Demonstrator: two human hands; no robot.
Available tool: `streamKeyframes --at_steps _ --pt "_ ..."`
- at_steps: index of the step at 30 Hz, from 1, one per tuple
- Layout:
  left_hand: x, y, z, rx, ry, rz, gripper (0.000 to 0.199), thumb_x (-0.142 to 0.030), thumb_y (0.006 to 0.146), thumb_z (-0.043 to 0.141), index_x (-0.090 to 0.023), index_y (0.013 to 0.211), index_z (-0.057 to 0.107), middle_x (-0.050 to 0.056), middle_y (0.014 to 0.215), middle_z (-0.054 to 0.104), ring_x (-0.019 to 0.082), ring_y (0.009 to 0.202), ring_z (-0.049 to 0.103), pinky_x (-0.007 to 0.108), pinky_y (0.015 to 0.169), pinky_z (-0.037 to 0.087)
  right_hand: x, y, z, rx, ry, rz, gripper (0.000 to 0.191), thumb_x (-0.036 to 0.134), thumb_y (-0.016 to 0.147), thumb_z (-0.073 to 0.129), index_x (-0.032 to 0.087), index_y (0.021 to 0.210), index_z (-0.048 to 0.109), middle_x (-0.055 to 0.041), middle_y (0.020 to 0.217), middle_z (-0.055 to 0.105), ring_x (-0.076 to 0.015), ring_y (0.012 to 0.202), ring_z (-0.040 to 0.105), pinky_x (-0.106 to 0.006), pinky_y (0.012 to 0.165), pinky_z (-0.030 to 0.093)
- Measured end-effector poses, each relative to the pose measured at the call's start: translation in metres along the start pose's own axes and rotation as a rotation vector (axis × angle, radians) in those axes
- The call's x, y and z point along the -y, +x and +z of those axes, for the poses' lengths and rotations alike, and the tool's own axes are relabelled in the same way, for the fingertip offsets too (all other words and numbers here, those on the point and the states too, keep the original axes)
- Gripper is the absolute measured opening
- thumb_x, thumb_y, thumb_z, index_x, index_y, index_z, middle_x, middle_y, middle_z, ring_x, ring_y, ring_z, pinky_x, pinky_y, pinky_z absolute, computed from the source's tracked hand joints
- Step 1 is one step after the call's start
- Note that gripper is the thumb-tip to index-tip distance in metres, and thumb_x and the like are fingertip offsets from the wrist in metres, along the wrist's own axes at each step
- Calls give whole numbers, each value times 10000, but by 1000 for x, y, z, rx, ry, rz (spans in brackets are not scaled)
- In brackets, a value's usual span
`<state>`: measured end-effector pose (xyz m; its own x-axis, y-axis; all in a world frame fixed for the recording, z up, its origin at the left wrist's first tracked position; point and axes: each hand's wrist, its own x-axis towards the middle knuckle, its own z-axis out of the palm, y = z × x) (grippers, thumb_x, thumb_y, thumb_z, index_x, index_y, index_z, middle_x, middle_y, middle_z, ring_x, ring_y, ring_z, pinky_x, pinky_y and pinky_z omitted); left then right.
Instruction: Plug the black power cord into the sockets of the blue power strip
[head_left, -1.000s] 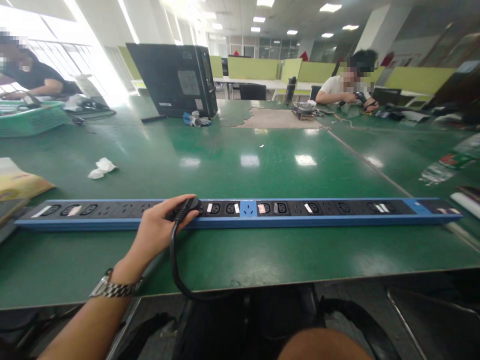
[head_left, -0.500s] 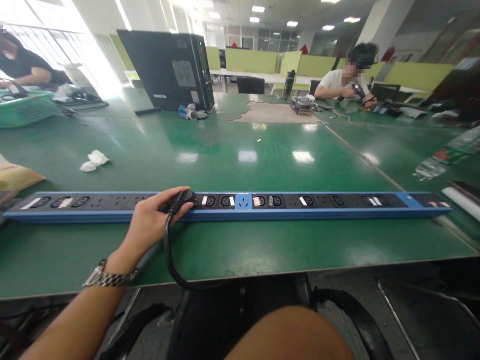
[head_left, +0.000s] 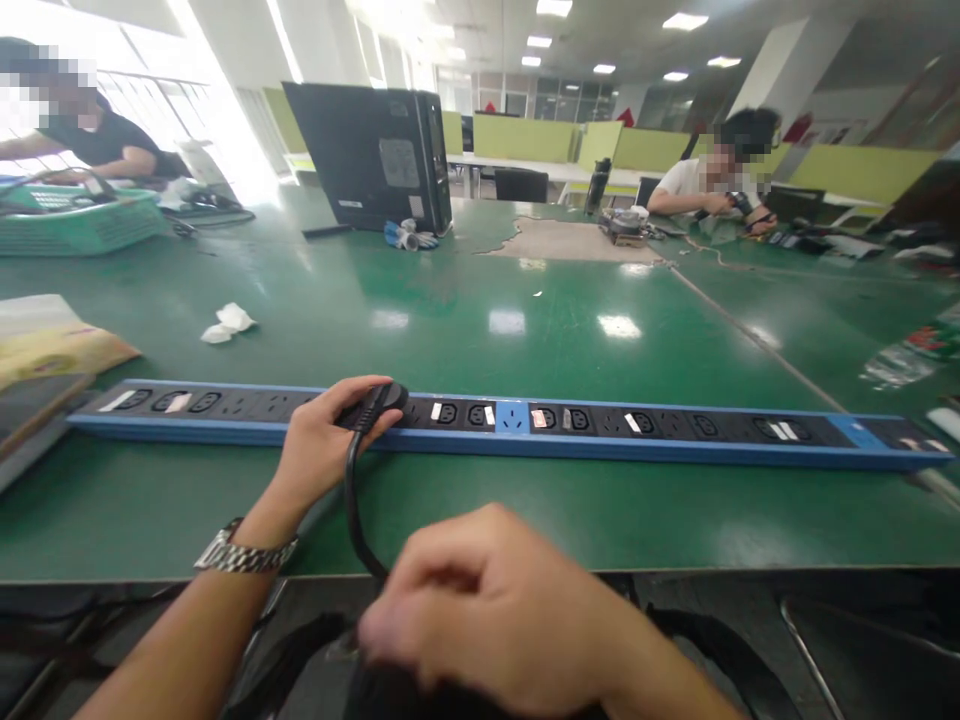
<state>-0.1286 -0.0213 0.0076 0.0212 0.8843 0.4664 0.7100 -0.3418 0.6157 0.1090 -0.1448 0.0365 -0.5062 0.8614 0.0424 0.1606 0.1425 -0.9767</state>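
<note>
My left hand (head_left: 319, 440), with a metal-band watch on its wrist, grips a black power plug (head_left: 386, 402) between thumb and fingers. The plug rests at a socket on a long power strip (head_left: 645, 450) with blue edges and a black face; whether its pins are inserted is hidden. From the plug a black cable (head_left: 356, 510) curves down towards the table's front edge. My right hand (head_left: 480, 600), slightly blurred, is in front of that edge with its fingers curled closed. The cable's lower part disappears behind it, and what the fingers hold, if anything, is hidden.
The strip lies along the front of a green table (head_left: 450, 520). Behind it are crumpled tissue (head_left: 229, 322), a black computer case (head_left: 375, 160), gloves (head_left: 410, 235) and a plastic bottle (head_left: 911, 350). A green basket (head_left: 82, 220) stands left. Two other people sit at the far sides.
My right hand has come into view at the lower middle, fingers curled. My left hand stays on the plug. The whole view has shifted, so the table's things appear farther right.
</note>
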Motion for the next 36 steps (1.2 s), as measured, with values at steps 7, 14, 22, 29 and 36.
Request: streamKeyframes --at_steps 7,14,22,29,36 --pt "-3 2 1 88 13 47 484 -577 783 667 -205 1090 691 62 995 745 239 885 697 360 881 545 -70 8 -89 -504 -122 269 362 493 865 542 187 671 552 52 520 456 -90 465 419 -229 470 331" --pt "-5 2 6 66 27 115 445 -550 775 697 -220 1074 706 72 1036 738 255 966 685 400 929 528 -89 0 -78 -583 -358 127 369 452 891 522 182 643 558 33 547 476 -98 533 441 -234 535 322" --pt "-70 7 45 11 -139 155 341 -411 768 756 -215 1044 714 48 1005 743 218 912 693 354 865 545 -91 0 -79 -616 -334 116 375 454 891 525 179 638 557 43 527 450 -90 521 408 -226 524 303" --pt "-81 10 89 110 -43 177 306 -317 773 766 -203 1051 710 60 952 737 232 881 671 391 827 526 -89 -4 -80 -625 -289 105 369 453 897 524 174 661 577 41 530 461 -88 513 423 -224 519 311" --pt "-87 6 91 26 -80 236 268 -300 796 744 -218 1047 702 43 965 731 221 905 658 374 825 507 -90 -3 -78 -657 -188 88 358 441 873 572 167 644 577 39 522 457 -79 501 417 -219 502 315"
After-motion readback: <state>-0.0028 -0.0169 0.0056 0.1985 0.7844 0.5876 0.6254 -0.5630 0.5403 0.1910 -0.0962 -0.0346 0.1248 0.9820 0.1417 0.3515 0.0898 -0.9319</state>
